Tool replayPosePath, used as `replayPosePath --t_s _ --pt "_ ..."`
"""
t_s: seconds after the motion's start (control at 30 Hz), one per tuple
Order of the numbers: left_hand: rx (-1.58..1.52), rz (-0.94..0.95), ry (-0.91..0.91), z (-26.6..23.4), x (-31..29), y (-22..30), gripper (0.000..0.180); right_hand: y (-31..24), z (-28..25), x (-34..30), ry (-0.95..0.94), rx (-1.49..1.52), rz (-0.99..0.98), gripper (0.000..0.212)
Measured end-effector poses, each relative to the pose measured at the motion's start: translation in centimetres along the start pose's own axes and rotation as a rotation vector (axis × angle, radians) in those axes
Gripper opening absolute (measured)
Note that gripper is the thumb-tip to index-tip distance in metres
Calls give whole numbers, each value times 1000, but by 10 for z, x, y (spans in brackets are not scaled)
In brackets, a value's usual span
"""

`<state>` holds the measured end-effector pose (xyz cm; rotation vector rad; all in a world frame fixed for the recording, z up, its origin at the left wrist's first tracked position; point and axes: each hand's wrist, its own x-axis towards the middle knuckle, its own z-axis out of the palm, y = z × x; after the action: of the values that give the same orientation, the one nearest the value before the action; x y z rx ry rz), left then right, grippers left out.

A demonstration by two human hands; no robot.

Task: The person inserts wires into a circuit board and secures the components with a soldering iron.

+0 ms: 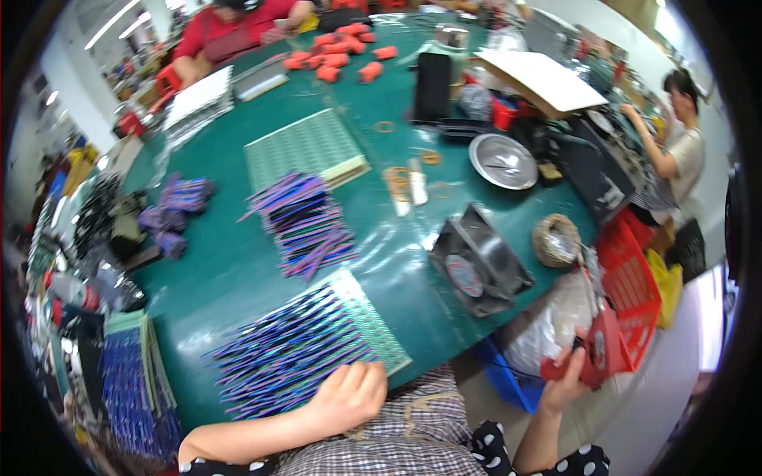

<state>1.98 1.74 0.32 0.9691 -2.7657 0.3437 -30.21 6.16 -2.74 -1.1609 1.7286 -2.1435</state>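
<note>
In front of me on the table lies a pale green perforated sheet [361,313], a circuit-board-like panel. Rows of blue, purple and black wires [278,353] lie across it and stick out past its left side. My left hand [353,394] is closed, fingers curled, at the sheet's near edge by the wire ends. Whatever its fingers may hold is hidden. Off the table's right edge, my right hand [563,385] is closed around the handle of a red hand tool [599,349] with a dark part near the thumb; its exact kind is unclear.
Behind the sheet are a wire bundle [309,230] and stacked green panels [305,147]. A dark metal box [480,266], twine roll [556,240] and steel bowl [503,161] stand right. Red crates [635,270] and a blue bin [508,385] sit below. Two people work beyond.
</note>
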Motion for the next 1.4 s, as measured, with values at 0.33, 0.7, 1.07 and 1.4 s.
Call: replayPosePath --t_s 0.33,0.7,1.07,1.4 --pt "-247 -555 130 7 52 -132 22 3 0 -10 27 102 69 32" --pt "-231 -618 138 35 60 -155 10 -2 -11 -11 38 18 55 35" --pt "-1119 -785 243 17 39 -136 13 -16 -54 -21 -89 298 177 55" --pt "-512 -219 83 -17 8 -17 25 -62 -32 -75 -694 212 539 52"
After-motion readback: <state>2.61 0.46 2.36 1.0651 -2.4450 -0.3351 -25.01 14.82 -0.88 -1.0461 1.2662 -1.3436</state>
